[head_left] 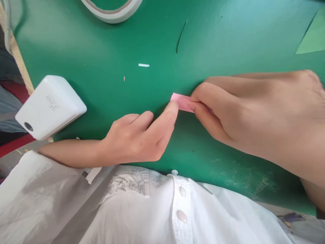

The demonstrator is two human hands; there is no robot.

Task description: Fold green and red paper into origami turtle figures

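Note:
A small pink paper piece (183,102) is held between my two hands over the green table. My left hand (142,135) pinches its left end, with the index finger stretched along to it and the other fingers curled. On the right end, the thumb and index finger of my right hand (228,108) are closed, covering that part of the paper. The paper looks narrow and flat where it shows.
A white power bank (50,106) lies at the left of the green table (152,40). At the top is a roll of white tape (114,15). Light green paper (313,34) lies top right. A white scrap (144,65) and a thin green strip (181,37) lie beyond my hands.

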